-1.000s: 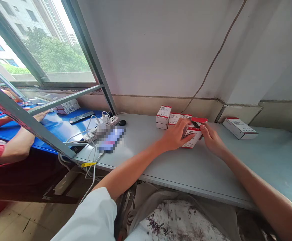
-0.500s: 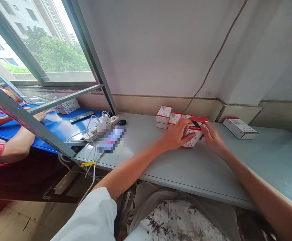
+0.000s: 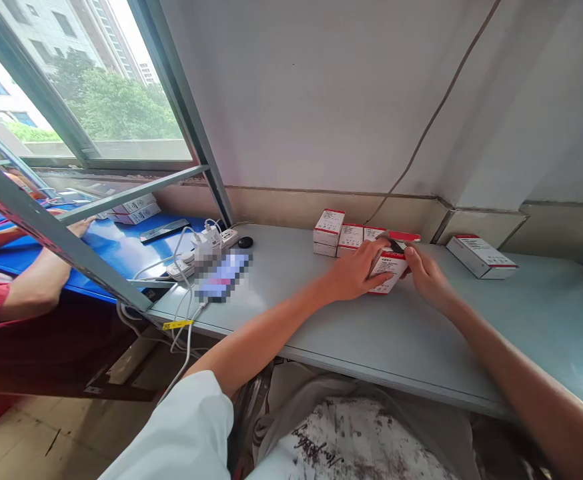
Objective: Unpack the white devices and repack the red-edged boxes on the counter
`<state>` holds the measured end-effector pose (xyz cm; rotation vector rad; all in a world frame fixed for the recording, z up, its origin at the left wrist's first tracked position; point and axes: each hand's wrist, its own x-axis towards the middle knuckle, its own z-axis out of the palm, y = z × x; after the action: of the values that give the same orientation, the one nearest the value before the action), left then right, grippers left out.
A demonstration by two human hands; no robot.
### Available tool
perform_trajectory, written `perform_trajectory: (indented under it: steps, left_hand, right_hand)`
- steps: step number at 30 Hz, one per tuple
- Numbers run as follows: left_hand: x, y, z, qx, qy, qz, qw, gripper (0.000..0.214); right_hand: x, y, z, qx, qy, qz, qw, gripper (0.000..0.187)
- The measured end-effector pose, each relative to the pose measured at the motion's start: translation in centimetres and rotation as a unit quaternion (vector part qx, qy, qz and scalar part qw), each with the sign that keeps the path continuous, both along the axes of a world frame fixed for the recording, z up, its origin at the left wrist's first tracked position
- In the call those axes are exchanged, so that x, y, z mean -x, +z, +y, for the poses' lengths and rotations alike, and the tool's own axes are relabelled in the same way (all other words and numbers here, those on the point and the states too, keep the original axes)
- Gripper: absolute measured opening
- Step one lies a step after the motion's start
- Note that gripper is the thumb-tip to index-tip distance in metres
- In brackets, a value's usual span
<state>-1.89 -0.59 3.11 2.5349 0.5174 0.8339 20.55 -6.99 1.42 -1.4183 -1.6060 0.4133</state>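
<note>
White carton with red trim (image 3: pixel 385 272) is held slightly tilted just above or on the grey tabletop (image 3: pixel 531 327), contact hidden by the hands, near the wall. Left hand (image 3: pixel 355 272) is closed around its front face; right hand (image 3: pixel 425 277) is curled against its right side, also gripping. Small black pointed tool (image 3: pixel 396 245) sits at the carton's top edge, among the fingertips; can't tell which hand has it or what it is exactly. Work in hand is at that top edge. Tabletop front edge (image 3: pixel 396 373) is well forward of the hands, with wide open room in front and to the right. Just behind: red-topped carton (image 3: pixel 404 236) and two groups of white cartons (image 3: pixel 350 239) along the wall. Lone white carton (image 3: pixel 481 257) well off to the right. Left along the table: pixelated phone (image 3: pixel 221 277), white power strip (image 3: pixel 227 236), tangled cables (image 3: pixel 181 320). Beyond the window frame (image 3: pixel 46 227), a co-worker's arm (image 3: pixel 36 283) rests on a blue surface (image 3: pixel 114 250)
</note>
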Motion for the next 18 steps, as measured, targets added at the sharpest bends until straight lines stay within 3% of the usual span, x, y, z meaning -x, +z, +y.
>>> perform_trajectory:
  steps: [9, 18]
  left_hand:
    - [-0.31, -0.14, -0.03, -0.082, 0.035, -0.023, 0.996, 0.06]
    - [-0.37, -0.38, 0.14, -0.144, 0.056, -0.035, 0.987, 0.055]
  right_hand:
    - [0.52, 0.4, -0.33, -0.033, -0.024, -0.014, 0.999, 0.069]
    - [0.57, -0.09, 0.11, -0.081, -0.047, -0.014, 0.996, 0.057]
